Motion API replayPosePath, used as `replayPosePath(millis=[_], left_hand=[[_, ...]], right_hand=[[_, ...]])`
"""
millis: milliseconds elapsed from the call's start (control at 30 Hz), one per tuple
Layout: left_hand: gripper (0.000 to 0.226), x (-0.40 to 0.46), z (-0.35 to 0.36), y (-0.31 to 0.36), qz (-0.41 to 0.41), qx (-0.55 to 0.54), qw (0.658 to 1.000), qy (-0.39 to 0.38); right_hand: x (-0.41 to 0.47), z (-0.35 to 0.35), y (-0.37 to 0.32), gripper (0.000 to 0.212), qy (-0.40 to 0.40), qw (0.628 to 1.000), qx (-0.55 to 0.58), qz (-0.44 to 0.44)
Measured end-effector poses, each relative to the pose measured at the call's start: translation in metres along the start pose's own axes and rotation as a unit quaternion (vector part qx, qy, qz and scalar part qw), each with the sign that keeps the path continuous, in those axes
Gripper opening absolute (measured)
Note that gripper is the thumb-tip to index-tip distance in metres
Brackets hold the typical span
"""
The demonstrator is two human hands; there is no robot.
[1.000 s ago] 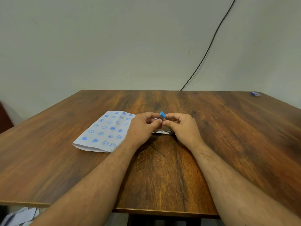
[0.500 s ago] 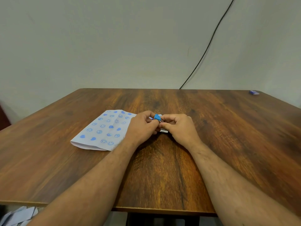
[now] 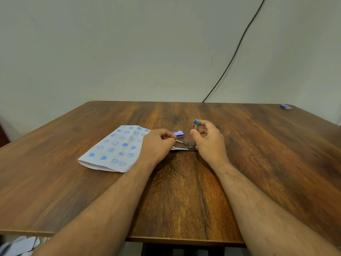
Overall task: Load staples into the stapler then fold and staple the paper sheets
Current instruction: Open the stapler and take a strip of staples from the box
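Fingers of both hands work the stapler [image 3: 183, 145] on the desk [image 3: 184, 191]: the left hand [image 3: 156, 145] pinches its near end steady, the right hand [image 3: 209, 140] lifts the blue-tipped top arm open, apparently for loading. Patterned paper sheets [image 3: 115, 148] wait left of the fingers; the small staple box [image 3: 178, 133] sits just beyond, lettering unreadable.

We've only got one view here, a wide-angle cam on the person's head, looking forward and down across the wooden table [image 3: 184, 200]. Both forearms reach in from the bottom edge, and the far wall [image 3: 129, 52] fills the top half.
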State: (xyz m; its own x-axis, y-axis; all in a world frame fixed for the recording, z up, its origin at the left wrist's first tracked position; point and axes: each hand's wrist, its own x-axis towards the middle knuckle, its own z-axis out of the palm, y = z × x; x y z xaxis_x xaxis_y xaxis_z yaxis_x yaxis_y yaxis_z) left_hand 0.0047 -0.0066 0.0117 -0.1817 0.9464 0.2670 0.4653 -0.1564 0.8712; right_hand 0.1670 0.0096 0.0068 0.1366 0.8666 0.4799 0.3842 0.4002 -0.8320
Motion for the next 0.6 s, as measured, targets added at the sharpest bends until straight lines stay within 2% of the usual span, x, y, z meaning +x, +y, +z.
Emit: replayPosePath(millis=[133,333,600], left_hand=[[0.013,-0.0002,-0.0016,0.0013,0.002,0.028,1.000,0.001],[0.014,0.0016,-0.0031,0.0003,-0.003,0.040,0.999,0.009],[0.017,0.0039,-0.0023,0.0013,-0.013,0.064,0.998,0.003]], right_hand=[[0.0018,-0.0021,0.0012,0.047,0.040,0.997,0.047,0.045],[0.0038,-0.0029,-0.0009,0.032,0.065,0.992,0.038,0.097],[0.0066,-0.0017,0.0027,0.041,0.139,0.974,-0.005,0.182]])
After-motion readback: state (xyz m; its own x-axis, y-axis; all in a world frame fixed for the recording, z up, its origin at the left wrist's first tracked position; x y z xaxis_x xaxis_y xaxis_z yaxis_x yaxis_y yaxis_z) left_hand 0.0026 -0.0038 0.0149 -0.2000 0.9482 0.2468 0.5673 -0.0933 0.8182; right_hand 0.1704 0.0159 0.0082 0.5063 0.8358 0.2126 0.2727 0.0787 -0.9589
